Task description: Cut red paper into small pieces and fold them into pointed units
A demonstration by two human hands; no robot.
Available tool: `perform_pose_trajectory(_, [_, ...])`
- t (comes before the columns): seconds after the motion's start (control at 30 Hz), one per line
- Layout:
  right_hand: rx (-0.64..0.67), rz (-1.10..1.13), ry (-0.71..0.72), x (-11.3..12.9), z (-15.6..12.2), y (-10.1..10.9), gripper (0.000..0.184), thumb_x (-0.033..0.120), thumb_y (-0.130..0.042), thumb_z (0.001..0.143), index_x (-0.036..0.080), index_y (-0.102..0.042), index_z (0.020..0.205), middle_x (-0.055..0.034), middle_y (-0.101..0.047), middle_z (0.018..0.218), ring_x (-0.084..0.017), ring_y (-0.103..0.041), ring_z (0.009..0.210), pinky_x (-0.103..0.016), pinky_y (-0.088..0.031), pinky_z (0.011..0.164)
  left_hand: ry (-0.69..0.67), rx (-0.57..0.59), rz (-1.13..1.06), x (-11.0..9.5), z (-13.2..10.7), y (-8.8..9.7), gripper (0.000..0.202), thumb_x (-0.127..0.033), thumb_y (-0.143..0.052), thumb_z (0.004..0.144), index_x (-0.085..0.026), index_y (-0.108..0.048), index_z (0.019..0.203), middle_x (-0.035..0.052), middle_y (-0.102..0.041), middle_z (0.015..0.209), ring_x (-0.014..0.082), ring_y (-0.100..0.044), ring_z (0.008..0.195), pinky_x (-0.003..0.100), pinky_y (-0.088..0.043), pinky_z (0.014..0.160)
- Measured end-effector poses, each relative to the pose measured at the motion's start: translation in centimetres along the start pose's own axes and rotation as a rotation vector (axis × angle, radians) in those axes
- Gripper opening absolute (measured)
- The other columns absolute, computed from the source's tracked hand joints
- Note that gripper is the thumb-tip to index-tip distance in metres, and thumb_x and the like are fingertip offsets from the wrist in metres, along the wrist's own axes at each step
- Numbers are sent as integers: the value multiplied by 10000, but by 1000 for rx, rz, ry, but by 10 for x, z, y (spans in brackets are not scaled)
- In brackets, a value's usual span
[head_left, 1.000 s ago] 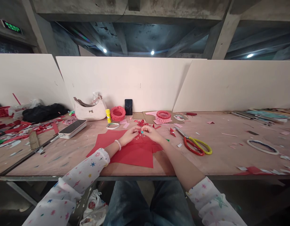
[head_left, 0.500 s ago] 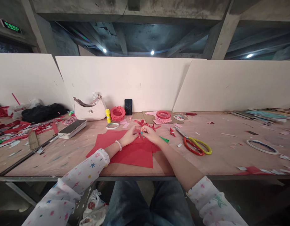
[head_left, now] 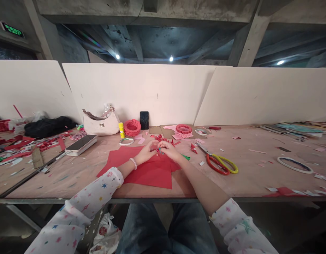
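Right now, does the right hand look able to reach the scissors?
Probably yes: the scissors lie to the right of the right hand, only small paper bits between, though it seems occupied.

Fingertips of the left hand (head_left: 147, 151) and right hand (head_left: 168, 149) close around a tiny object (head_left: 159, 150), too small and too covered to identify from where I stand. The left hand conceals part of the red paper (head_left: 153, 175); the right wrist hides one end of a green scrap (head_left: 186, 157). Lettering on the green sign (head_left: 12, 30) is illegible. The left edge truncates a red container (head_left: 1, 125); the lower edge, both patterned sleeves (head_left: 75, 211).
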State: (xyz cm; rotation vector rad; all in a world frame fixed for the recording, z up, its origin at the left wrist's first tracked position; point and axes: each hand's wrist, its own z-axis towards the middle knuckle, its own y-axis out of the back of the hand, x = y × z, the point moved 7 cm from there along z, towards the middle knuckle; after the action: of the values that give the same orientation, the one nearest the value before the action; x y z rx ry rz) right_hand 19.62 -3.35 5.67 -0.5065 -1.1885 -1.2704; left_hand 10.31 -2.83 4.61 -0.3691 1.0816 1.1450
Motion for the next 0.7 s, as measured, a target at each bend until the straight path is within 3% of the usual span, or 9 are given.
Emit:
perform_pose_trajectory(0.2, [6,33,-31,-1,-1,0,118,122,-423,611,184,-448,707,55,-464,555,-98,-440,526,-227,-317,538,-13,35,-60,0,2,1,490,-46,-463,692,-189,-371,1152,102,-418,1180,193,-500,966,265,-462,666])
perform_pose_trajectory(0.47, [99,82,-34,1,-4,-11,113,150,-458,662,187,-436,766,43,-524,567,-111,-494,566,-235,-347,572,-57,5,58,-7,0,2,457,-25,-427,693,-178,-418,1124,71,-423,1186,180,-368,1132,342,-295,951])
perform_pose_trajectory(0.57, [88,91,-18,3,-3,-8,113,148,-455,667,187,-445,772,50,-506,556,-110,-492,559,-238,-345,586,-44,-10,83,-7,0,2,426,-46,-417,713,-173,-410,1119,75,-440,1167,178,-394,1104,340,-313,927])
perform_pose_trajectory(0.7, [19,62,0,2,0,2,122,149,-488,645,181,-469,762,56,-461,587,-91,-439,551,-220,-313,566,39,-12,71,-4,-1,3,344,-161,-454,752,-152,-398,1091,83,-501,1042,157,-506,894,287,-418,736])
